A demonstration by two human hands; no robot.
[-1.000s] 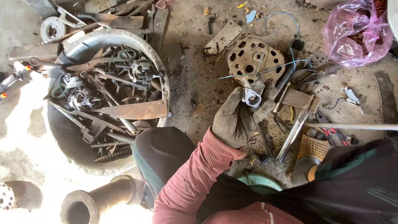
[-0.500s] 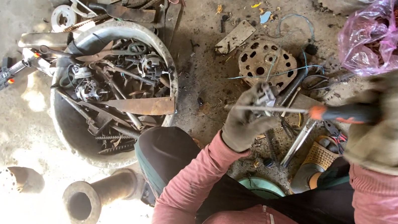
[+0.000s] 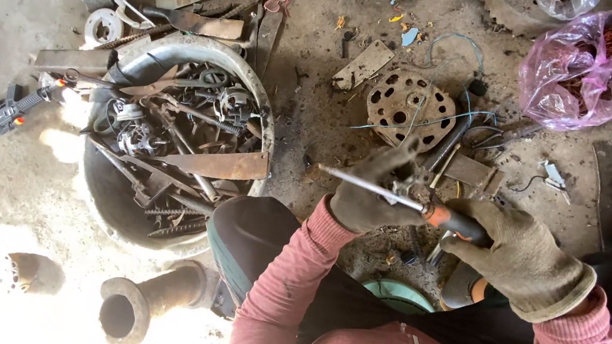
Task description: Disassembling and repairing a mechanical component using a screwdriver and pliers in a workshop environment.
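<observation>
My left hand [image 3: 372, 192], in a worn grey glove, grips a small metal part [image 3: 407, 187] at the middle of the view. My right hand [image 3: 525, 257], gloved too, is closed around the orange and black handle of a screwdriver [image 3: 396, 198]. The long steel shaft lies across my left hand and its tip points left, past my fingers. Just beyond my hands lies a round rusty perforated plate [image 3: 410, 108] with thin blue wires over it. My pink sleeves and dark lap fill the bottom of the view.
A round metal tub [image 3: 254, 102] full of scrap metal pieces stands at my left. A rusty pipe [image 3: 146, 299] lies by my knee. A pink plastic bag [image 3: 573, 71] sits at the top right. A toy gun [image 3: 8, 111] lies on the dirt floor at far left.
My right hand has come in from the right with the screwdriver and lowered beside my left hand. The shaft now crosses my left hand, tip pointing left.
</observation>
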